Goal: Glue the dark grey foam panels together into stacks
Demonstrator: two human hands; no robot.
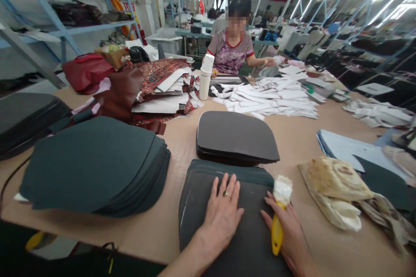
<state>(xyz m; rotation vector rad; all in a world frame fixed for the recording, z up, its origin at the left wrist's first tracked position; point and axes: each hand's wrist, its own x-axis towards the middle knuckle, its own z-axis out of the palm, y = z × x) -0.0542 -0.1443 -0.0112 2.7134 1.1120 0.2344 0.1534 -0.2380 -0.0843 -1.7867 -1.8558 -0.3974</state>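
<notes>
My left hand (223,212) lies flat with fingers stretched out on the top dark grey cut piece (201,199) of a stack at the table's near edge; a ring shows on one finger. My right hand (289,229) rests on the same piece to the right and is closed round a yellow-handled brush (278,216), its whitish glue-caked bristles pointing away from me.
A large pile of dark green pieces (94,164) lies to the left, a black stack (235,136) just beyond. A glue-stained rag (338,190) lies right. White paper strips (269,97), a white cup stack (205,77), leather scraps (152,86) and a seated person (232,39) are farther off.
</notes>
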